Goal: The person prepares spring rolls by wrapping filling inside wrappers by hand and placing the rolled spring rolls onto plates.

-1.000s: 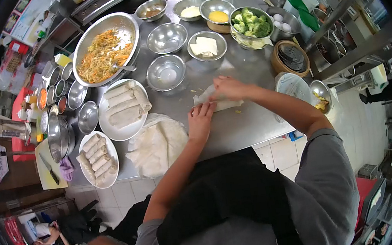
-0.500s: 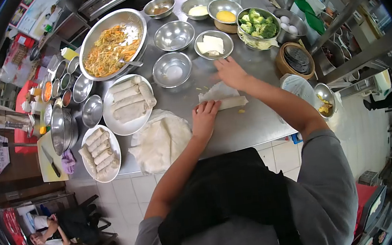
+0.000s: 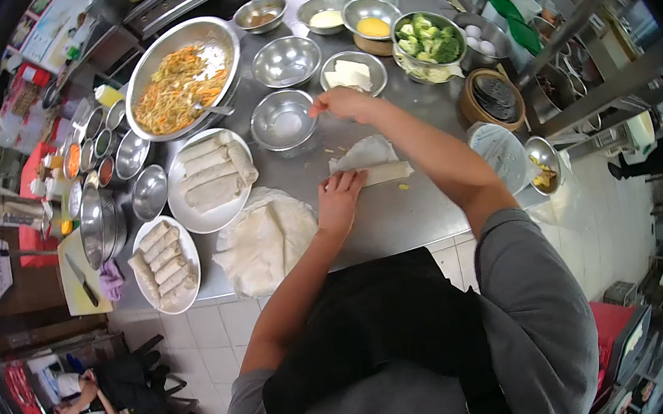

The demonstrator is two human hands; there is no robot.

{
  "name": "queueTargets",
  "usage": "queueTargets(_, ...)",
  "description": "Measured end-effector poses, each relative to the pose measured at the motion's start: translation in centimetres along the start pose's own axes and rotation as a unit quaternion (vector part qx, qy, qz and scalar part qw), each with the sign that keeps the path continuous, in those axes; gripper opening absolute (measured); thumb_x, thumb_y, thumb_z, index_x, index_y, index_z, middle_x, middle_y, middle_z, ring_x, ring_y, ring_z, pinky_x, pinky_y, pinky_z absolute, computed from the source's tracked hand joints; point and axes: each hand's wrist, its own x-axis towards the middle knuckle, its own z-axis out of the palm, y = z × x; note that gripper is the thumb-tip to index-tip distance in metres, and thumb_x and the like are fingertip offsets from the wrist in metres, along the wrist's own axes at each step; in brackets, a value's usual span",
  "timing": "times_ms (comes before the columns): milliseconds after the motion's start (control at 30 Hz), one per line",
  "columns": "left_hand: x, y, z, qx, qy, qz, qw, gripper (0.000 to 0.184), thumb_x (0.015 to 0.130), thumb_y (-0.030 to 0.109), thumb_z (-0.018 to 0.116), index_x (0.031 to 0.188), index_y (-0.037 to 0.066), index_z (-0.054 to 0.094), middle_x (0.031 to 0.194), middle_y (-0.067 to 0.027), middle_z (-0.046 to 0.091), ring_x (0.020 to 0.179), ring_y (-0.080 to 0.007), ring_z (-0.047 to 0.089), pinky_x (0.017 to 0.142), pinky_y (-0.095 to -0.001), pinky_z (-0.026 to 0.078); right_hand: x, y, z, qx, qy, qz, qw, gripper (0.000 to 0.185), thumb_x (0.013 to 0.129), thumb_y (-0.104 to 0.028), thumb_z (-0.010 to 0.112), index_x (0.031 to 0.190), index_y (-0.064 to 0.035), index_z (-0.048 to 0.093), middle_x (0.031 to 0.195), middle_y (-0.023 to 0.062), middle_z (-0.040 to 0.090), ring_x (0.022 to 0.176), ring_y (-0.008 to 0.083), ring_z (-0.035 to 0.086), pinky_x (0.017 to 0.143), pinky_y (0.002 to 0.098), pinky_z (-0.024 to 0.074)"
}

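My left hand [image 3: 341, 203] rests with curled fingers over the left end of a rolled spring roll [image 3: 385, 173]. A loose flap of its wrapper [image 3: 364, 152] lies flat on the far side. My right hand [image 3: 346, 105] is at the right rim of a metal bowl [image 3: 282, 121] with a little pale content at the bottom. Its fingers are bunched together, and I see nothing in them. Left of my left hand lies a stack of thin wrappers [image 3: 262, 243]. Finished spring rolls lie on a round white plate [image 3: 185, 211] and an oval white plate [image 3: 170, 300].
A large bowl of shredded vegetable filling [image 3: 228, 76] stands at the back left. Behind my right hand are a bowl of white blocks [image 3: 349, 74], a bowl of broccoli [image 3: 428, 39] and a bowl of yellow liquid [image 3: 373, 27]. A knife [image 3: 82, 282] lies on a board at far left.
My right hand has moved left from beside the spring roll's far side to the rim of the metal bowl, its fingers drawing together. My left hand stays on the roll.
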Motion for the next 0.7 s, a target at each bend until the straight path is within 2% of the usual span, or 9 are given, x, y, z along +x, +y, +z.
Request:
queueTargets(33,0.1,0.0,-0.1,0.005,-0.004,-0.002,1.0,0.045,0.086,0.015,0.058,0.13,0.02,0.06,0.121,0.0013,0.059,0.118,-0.0194,0.055,0.098,-0.0425,0.042,-3.0,-0.9,-1.1,0.038,0.001,0.078,0.996,0.031,0.086,-0.004,0.054,0.103,-0.0147,0.078,0.117,0.0088,0.072,0.105,0.0218,0.065,0.09,0.0369,0.0498)
queueTargets(100,0.2,0.0,-0.5,-0.025,-0.02,-0.006,0.999,0.048,0.085,0.009,0.056,0.132,0.02,0.059,0.125,-0.0002,0.059,0.121,-0.022,0.054,0.1,-0.0427,0.04,-8.0,1.8,-3.4,-0.064,-0.063,-0.041,0.995,0.036,0.088,0.002,0.049,0.107,-0.0115,0.077,0.116,0.0084,0.073,0.105,0.0191,0.064,0.093,0.0364,0.0487)
queueTargets(167,0.2,0.0,-0.6,-0.035,-0.021,-0.006,0.999,0.048,0.086,0.008,0.055,0.133,0.019,0.059,0.126,-0.0004,0.059,0.121,-0.0225,0.054,0.1,-0.0425,0.039,-9.7,9.2,-5.0,-0.095,-0.149,-0.192,0.965,0.041,0.091,0.0,0.051,0.117,-0.0199,0.074,0.116,0.0067,0.069,0.108,0.0216,0.061,0.095,0.0396,0.0476)
queueTargets(267,0.2,-0.2,-0.3,-0.026,-0.004,0.002,1.0,0.044,0.087,0.013,0.056,0.13,0.019,0.06,0.125,0.0005,0.059,0.12,-0.021,0.054,0.1,-0.0421,0.039,-16.9,7.9,-2.9,-0.526,-0.053,-0.125,0.839,0.046,0.093,-0.01,0.058,0.13,-0.0361,0.066,0.114,0.005,0.061,0.109,0.0246,0.057,0.094,0.0439,0.0451)
queueTargets(367,-0.1,0.0,-0.1,-0.026,-0.004,0.004,1.0,0.044,0.087,0.012,0.055,0.131,0.019,0.059,0.126,0.0,0.059,0.121,-0.0213,0.054,0.101,-0.042,0.039,-15.7,10.0,-3.0,-0.561,0.007,-0.127,0.818,0.06,0.09,-0.018,0.063,0.138,-0.0532,0.053,0.11,0.0049,0.054,0.109,0.0265,0.054,0.091,0.0456,0.0427)
queueTargets(467,0.1,-0.1,-0.4,-0.018,-0.01,0.004,1.0,0.044,0.088,0.013,0.054,0.131,0.019,0.059,0.126,-0.0002,0.059,0.121,-0.0215,0.054,0.101,-0.0418,0.039,-13.0,10.1,-4.6,-0.632,0.063,-0.146,0.759,0.067,0.09,-0.015,0.062,0.141,-0.0558,0.047,0.108,0.0051,0.055,0.107,0.0253,0.054,0.088,0.0425,0.0411)
queueTargets(567,0.4,-0.2,-0.6,-0.018,-0.016,-0.001,1.0,0.044,0.088,0.014,0.054,0.131,0.019,0.059,0.127,-0.0003,0.059,0.121,-0.0214,0.054,0.101,-0.0416,0.039,-12.9,9.1,-4.7,-0.578,-0.008,-0.224,0.785,0.068,0.091,-0.011,0.059,0.142,-0.0542,0.047,0.109,0.0055,0.056,0.109,0.0242,0.054,0.088,0.0417,0.0405)
queueTargets(667,0.0,0.1,-0.8,-0.018,-0.015,-0.004,1.0,0.044,0.088,0.014,0.053,0.131,0.019,0.059,0.127,-0.0003,0.059,0.121,-0.0212,0.054,0.101,-0.0412,0.04,-14.9,8.0,-4.0,-0.583,-0.078,-0.17,0.791,0.062,0.09,-0.011,0.057,0.14,-0.0463,0.054,0.109,0.0058,0.055,0.111,0.0237,0.053,0.09,0.0415,0.0399)
queueTargets(700,0.1,0.1,-0.6,-0.012,-0.008,-0.003,1.0,0.044,0.088,0.014,0.053,0.131,0.019,0.059,0.127,-0.0003,0.059,0.121,-0.021,0.054,0.101,-0.041,0.04,-14.0,7.9,-4.3,-0.594,-0.03,-0.2,0.779,0.059,0.089,-0.011,0.058,0.138,-0.0442,0.057,0.109,0.006,0.056,0.111,0.0236,0.053,0.09,0.0418,0.0398)
